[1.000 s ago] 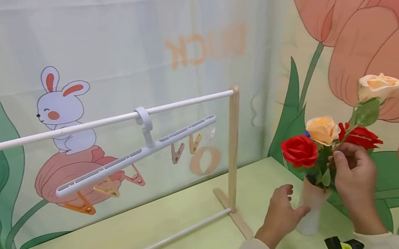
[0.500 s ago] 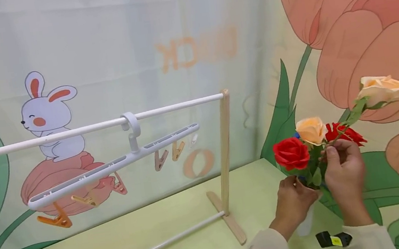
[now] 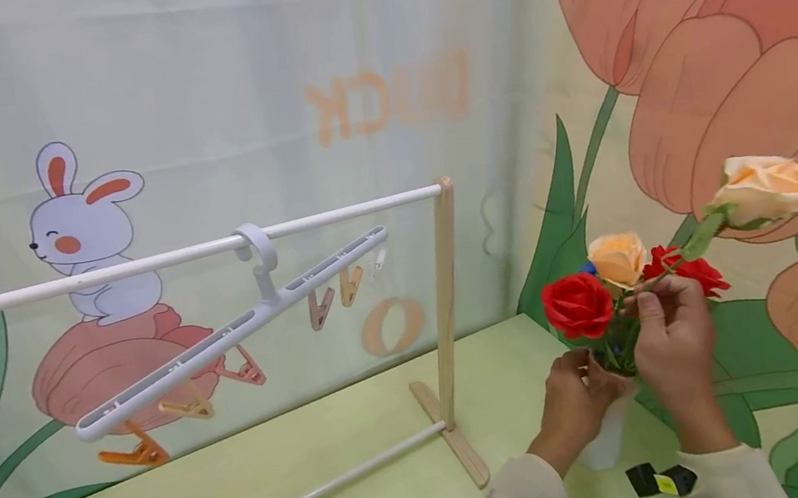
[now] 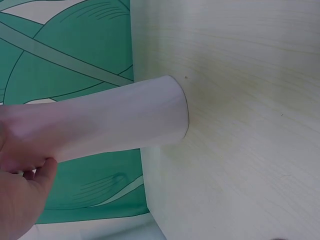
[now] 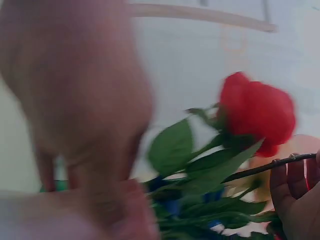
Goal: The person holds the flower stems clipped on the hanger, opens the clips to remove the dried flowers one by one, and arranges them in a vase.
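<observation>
In the head view, my left hand (image 3: 571, 403) grips the upper part of a white vase (image 3: 607, 438) on the table. The left wrist view also shows the vase (image 4: 125, 117), with my left thumb and fingers at its upper end. My right hand (image 3: 676, 343) pinches the stem of a pale peach rose (image 3: 769, 187), whose bloom leans out to the right. In the right wrist view a dark stem (image 5: 270, 166) runs into my right fingers. Beside it are a red rose (image 3: 577, 306), an orange-tinted rose (image 3: 618, 260) and another red rose (image 3: 701, 276); my hand partly hides the stems.
On the left stands a wooden rack with a white top rail (image 3: 349, 212). From it hangs a grey hanger (image 3: 229, 339) with several coloured clips. One wooden foot (image 3: 454, 439) of the rack is left of the vase. Printed cloth backs the table.
My left hand has moved right and taken hold of the vase. The pale rose in my right hand has tipped further right. The view has shifted slightly, and the hanger has swung a little.
</observation>
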{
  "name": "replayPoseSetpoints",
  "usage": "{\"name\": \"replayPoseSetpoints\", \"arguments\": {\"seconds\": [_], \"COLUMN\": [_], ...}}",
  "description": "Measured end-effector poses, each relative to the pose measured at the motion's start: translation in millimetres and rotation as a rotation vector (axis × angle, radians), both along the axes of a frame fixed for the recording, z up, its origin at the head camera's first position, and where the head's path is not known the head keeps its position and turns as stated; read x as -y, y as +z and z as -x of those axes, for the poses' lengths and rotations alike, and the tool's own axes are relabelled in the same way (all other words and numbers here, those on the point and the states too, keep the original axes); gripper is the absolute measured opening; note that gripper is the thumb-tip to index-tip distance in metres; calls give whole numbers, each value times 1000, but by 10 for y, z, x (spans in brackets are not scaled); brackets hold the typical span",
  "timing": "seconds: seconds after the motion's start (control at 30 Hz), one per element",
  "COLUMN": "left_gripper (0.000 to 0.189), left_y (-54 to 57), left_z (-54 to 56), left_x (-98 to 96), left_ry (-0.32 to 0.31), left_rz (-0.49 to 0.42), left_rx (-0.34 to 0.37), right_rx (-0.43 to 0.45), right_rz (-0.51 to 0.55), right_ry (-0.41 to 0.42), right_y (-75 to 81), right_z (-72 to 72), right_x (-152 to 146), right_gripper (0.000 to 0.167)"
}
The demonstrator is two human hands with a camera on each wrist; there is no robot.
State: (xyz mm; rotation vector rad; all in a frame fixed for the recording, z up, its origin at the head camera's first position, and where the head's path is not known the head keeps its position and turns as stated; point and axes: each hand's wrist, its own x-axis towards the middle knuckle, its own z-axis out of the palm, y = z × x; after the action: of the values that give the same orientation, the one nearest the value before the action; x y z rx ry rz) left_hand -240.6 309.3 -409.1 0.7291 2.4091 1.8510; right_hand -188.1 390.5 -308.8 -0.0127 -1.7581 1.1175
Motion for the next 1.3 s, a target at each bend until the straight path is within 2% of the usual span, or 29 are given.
{"name": "replayPoseSetpoints", "arguments": {"seconds": [0.1,0.2,0.4,0.57,0.73,0.9,0.97,1.07,1.17,1.23,1.3], "left_gripper": [44,47,50,49,49,47,44,41,40,39,40], "left_y": [6,4,-13,-25,-16,-18,-27,-42,-50,-48,-36], "left_z": [14,16,15,4,5,25,36,47,49,50,54], "left_x": [-2,-5,-1,4,8,7,4,0,2,6,18], "left_ry": [-1,-6,-7,-13,-6,-3,-4,-4,-5,-9,-13], "left_rz": [-14,-8,15,6,4,6,8,19,31,33,26], "left_rx": [19,39,8,-21,-34,-6,-2,-19,-45,-56,-63], "right_rx": [68,95,181,269,280,300,348,537,693,701,648], "right_rz": [-74,-135,-249,-231,-192,-267,-314,-365,-336,-282,-240], "right_ry": [-93,-173,-291,-298,-293,-316,-322,-301,-277,-284,-299], "right_y": [-124,-244,-392,-372,-310,-322,-342,-386,-421,-435,-441], "right_z": [60,94,73,-21,-116,-126,-117,-124,-132,-136,-130], "right_x": [-19,-65,-156,-197,-184,-190,-212,-252,-274,-267,-252], "right_gripper": [19,16,12,17,29,24,22,25,31,32,30]}}
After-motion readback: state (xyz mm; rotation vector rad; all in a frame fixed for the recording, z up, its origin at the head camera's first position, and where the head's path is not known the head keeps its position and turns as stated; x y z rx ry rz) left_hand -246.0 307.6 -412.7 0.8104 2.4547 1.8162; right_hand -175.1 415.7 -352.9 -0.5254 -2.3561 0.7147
